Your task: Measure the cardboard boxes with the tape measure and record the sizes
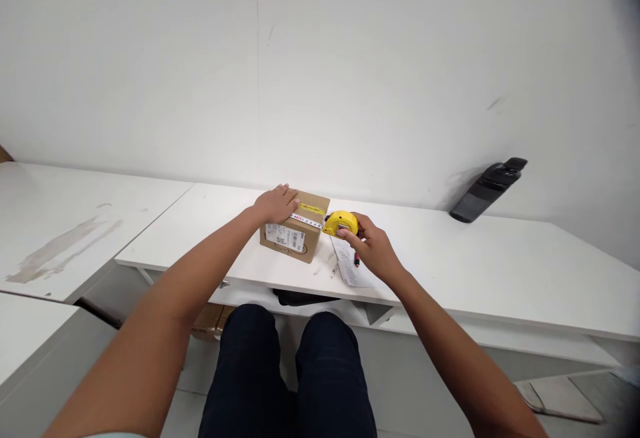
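A brown cardboard box (310,246) sits on the white desk, with a white printed label (285,238) on its front and yellow tape (313,209) across its top. My left hand (277,205) grips the box at its upper left, fingers laid over the top. Close to that hand ends the pulled-out blade (307,221) of a tape measure; the hand partly hides its tip. The blade lies along the top near the front edge. In my right hand (373,245) is the yellow tape measure case (341,223), held at the box's right side, thumb on its front.
Under my right hand lie a sheet of paper (353,273) and a dark pen with red (357,259). A black bottle (487,190) stands at the back right by the wall. Below the desk (500,265) are my knees and a cardboard carton (207,321). Another table (50,225) adjoins at left.
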A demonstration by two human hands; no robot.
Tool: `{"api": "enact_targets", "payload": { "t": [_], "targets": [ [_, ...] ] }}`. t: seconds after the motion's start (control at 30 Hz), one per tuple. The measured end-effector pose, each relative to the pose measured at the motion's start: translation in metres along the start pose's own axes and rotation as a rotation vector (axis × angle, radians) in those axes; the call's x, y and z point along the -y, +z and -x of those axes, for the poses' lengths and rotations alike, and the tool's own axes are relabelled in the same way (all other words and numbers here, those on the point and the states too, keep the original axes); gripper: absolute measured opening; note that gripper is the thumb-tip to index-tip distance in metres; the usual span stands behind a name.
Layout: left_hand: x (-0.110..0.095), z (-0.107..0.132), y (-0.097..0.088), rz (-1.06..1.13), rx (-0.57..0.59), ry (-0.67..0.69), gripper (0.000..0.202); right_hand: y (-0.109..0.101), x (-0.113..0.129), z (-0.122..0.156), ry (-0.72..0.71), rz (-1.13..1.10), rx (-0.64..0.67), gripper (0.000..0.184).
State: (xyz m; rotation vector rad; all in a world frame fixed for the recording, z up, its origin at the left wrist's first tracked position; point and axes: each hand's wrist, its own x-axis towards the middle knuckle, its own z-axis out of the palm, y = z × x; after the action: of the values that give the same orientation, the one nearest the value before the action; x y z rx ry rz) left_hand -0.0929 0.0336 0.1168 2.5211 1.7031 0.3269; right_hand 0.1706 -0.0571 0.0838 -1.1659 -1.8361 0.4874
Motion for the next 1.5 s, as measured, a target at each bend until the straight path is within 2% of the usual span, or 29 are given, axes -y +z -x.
{"api": "enact_targets", "payload": {
  "t": [0.1, 0.37, 0.67, 0.77, 0.83, 0.97, 1.07, 1.13, 1.33, 1.4, 1.5],
  "targets": [
    [0.0, 0.0, 0.001, -0.043, 0.029, -0.009, 0.06, 0.001, -0.003, -0.003, -0.025, -0.023, 0.001, 0.045],
    [0.002, -0.002, 0.006, -0.038, -0.01, 0.01, 0.058, 0.014, -0.008, -0.007, -0.035, -0.03, -0.04, 0.047],
    [-0.005, 0.001, 0.002, -0.049, -0.006, -0.014, 0.056, 0.015, -0.014, -0.005, -0.035, -0.001, -0.053, 0.051],
    [-0.008, 0.007, -0.004, 0.027, -0.039, -0.048, 0.056, 0.015, -0.012, -0.005, -0.049, 0.032, -0.051, 0.051],
    [-0.007, 0.013, -0.011, 0.175, -0.06, -0.066, 0.061, 0.014, -0.006, -0.003, -0.076, 0.072, -0.046, 0.049],
    [0.005, 0.028, -0.02, 0.513, -0.08, -0.146, 0.079, 0.006, 0.013, 0.001, -0.116, 0.125, -0.07, 0.046],
    [0.018, 0.042, -0.021, 0.53, -0.102, -0.221, 0.082, -0.009, 0.025, 0.005, -0.113, 0.122, -0.165, 0.047],
    [0.026, 0.052, -0.019, 0.481, -0.143, -0.218, 0.081, -0.023, 0.027, 0.007, -0.102, 0.106, -0.234, 0.048],
    [0.051, 0.091, -0.007, 0.344, -0.225, -0.185, 0.076, -0.057, 0.009, 0.019, -0.071, -0.007, -0.422, 0.051],
    [0.063, 0.107, 0.001, 0.377, -0.264, -0.221, 0.074, -0.06, 0.0, 0.023, -0.063, -0.066, -0.427, 0.052],
    [0.08, 0.128, 0.013, 0.575, -0.361, -0.373, 0.071, -0.059, -0.007, 0.027, -0.07, -0.146, -0.352, 0.054]
  ]
}}
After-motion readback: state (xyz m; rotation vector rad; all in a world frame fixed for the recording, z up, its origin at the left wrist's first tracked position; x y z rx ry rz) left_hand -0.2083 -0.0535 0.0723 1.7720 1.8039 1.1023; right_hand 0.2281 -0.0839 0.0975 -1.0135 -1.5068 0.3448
